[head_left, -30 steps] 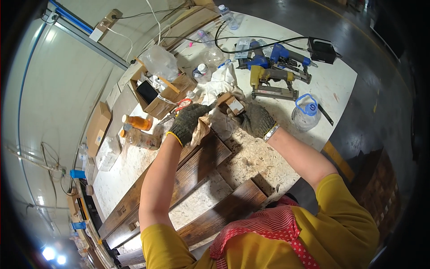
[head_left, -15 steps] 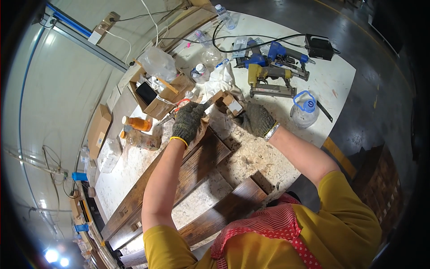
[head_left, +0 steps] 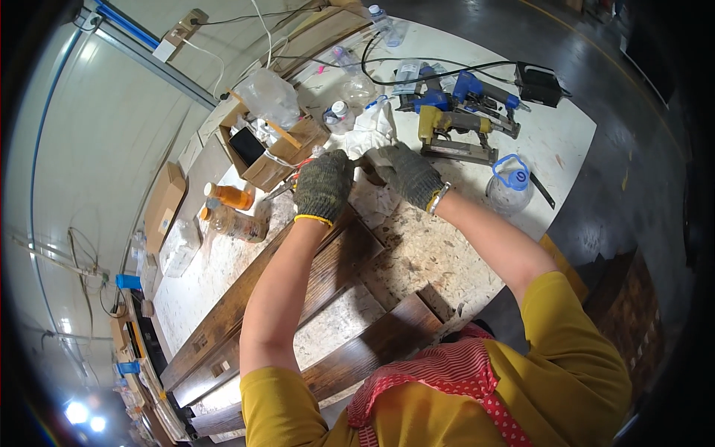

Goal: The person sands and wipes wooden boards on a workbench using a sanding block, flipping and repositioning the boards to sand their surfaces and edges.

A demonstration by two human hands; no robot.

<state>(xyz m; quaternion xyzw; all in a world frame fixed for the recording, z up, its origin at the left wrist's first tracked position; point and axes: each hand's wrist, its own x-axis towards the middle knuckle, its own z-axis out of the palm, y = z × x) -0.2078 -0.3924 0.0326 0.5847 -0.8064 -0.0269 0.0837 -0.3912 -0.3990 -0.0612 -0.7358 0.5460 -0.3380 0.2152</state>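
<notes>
Both my hands wear dark knitted gloves and meet over the far-middle part of the worktable. My right hand (head_left: pixel 412 177) is wrapped round a small brown cardboard box (head_left: pixel 366 173), most of which its fingers cover. Close against the box's left side is my left hand (head_left: pixel 323 185), its fingers curled in; what they hold is hidden. Under the hands lies a crumpled clear plastic bag (head_left: pixel 375 203). Dark brown wooden boards (head_left: pixel 346 257) lie nearer to me, with another board (head_left: pixel 376 346) by my apron. Pliers (head_left: pixel 280 189) rest just left of my left hand.
Beyond my right hand are a yellow nail gun (head_left: pixel 447 123) and blue nail guns (head_left: pixel 477 89). A clear jug (head_left: pixel 510 194) stands at the right. On the left are a cardboard box (head_left: pixel 274 173) holding a phone, an orange bottle (head_left: pixel 232 197) and a clear bottle (head_left: pixel 237 223).
My hands have come closer together. The right hand moved left and turned over the small cardboard box, now mostly covered; the left hand shifted slightly right and away from me.
</notes>
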